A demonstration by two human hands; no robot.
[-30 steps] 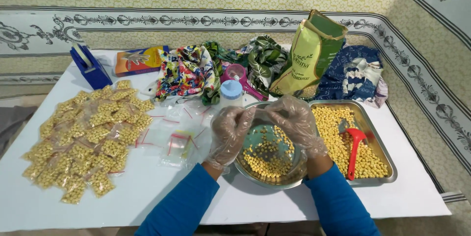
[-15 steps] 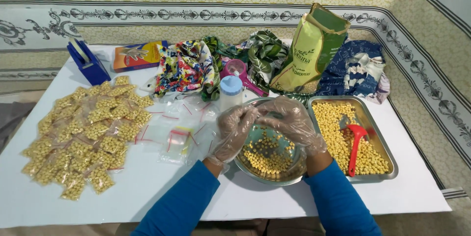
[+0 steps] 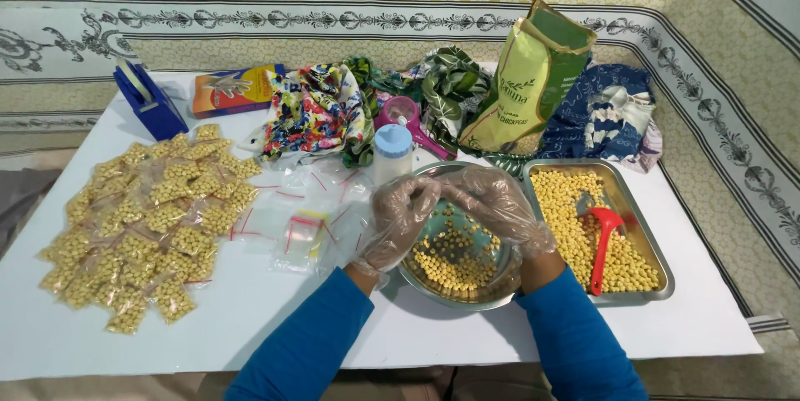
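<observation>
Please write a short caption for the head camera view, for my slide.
Gloved left hand and right hand meet over a round metal bowl of yellow chickpeas.

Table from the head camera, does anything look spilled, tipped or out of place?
Nothing stands out. The chickpeas stay inside the round bowl and the tray, the green bag leans but spills nothing, and the filled packets lie heaped on the table.

Both arms wear bright blue long sleeves reaching the wrists, and the left hand (image 3: pixel 398 219) and right hand (image 3: pixel 493 205) are covered by loose, crinkled, clear plastic gloves down to the fingers (image 3: pixel 425 191).
</observation>
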